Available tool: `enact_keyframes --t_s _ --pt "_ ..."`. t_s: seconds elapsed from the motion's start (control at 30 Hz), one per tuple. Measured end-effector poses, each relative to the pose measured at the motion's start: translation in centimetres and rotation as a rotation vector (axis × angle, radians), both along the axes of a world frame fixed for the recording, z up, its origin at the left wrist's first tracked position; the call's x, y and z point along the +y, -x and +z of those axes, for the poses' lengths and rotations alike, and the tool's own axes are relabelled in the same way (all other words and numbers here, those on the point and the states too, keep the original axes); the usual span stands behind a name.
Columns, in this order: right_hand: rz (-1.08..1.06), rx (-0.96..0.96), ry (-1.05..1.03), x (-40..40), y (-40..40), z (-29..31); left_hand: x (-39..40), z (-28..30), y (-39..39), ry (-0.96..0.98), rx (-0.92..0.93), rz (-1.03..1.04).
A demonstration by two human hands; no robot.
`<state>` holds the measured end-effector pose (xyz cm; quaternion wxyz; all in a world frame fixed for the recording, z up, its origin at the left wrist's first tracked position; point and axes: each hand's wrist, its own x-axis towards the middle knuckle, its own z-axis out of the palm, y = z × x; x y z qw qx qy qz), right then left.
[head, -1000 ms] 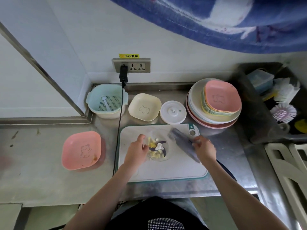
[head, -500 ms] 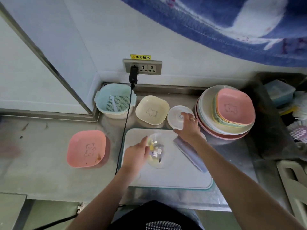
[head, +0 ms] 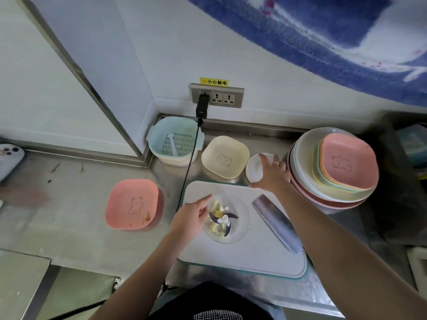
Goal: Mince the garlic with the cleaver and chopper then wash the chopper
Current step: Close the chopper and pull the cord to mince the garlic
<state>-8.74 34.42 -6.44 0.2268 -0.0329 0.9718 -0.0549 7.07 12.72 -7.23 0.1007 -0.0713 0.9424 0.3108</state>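
Right hand (head: 272, 175) spread over chopper lid (head: 255, 168), fingers apparently touching, not clenched. Left hand (head: 189, 221) steadies chopper bowl (head: 233, 219), fingers loose. Cleaver (head: 276, 222) lies released.

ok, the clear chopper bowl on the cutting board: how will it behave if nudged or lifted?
The chopper bowl looks like thin clear plastic, so probably light and apt to slide on the smooth cutting board. The left hand steadies its rim, which fits that. Blades stand exposed inside with garlic pieces; lift it level.
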Motion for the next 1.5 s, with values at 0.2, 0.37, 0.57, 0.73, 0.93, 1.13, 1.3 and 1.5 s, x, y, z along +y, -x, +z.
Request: enact_keyframes --t_s 0.2,0.37,0.57,0.73,0.93,1.13,1.3,1.5 --pt "0.028 0.050 -0.133 -0.3 0.5 -0.5 -0.6 -0.2 -0.1 -0.012 0.034 0.096" --pt "-0.066 0.019 0.044 -1.1 -0.2 -0.8 -0.7 -0.4 0.1 -0.002 0.079 0.182" --pt "-0.207 0.408 0.423 -0.3 -1.6 1.7 -0.1 0.8 0.5 -0.122 0.313 0.330" --pt "-0.731 0.334 1.058 -0.7 -6.7 5.9 1.0 3.4 1.9 -0.255 0.395 0.346" --pt "-0.766 -0.039 1.162 -3.6 -11.6 5.1 1.9 3.7 2.4 -0.535 0.165 0.315" --pt "-0.340 -0.064 0.820 -4.8 -14.2 3.8 2.1 1.8 1.3 -0.492 0.056 0.336" --pt "-0.002 -0.003 0.407 -5.1 -15.3 3.6 1.8 1.6 0.8 -0.288 0.075 0.242" --pt "0.187 0.038 0.087 -6.0 -15.1 2.8 0.4 1.3 0.8 0.004 0.091 0.132"
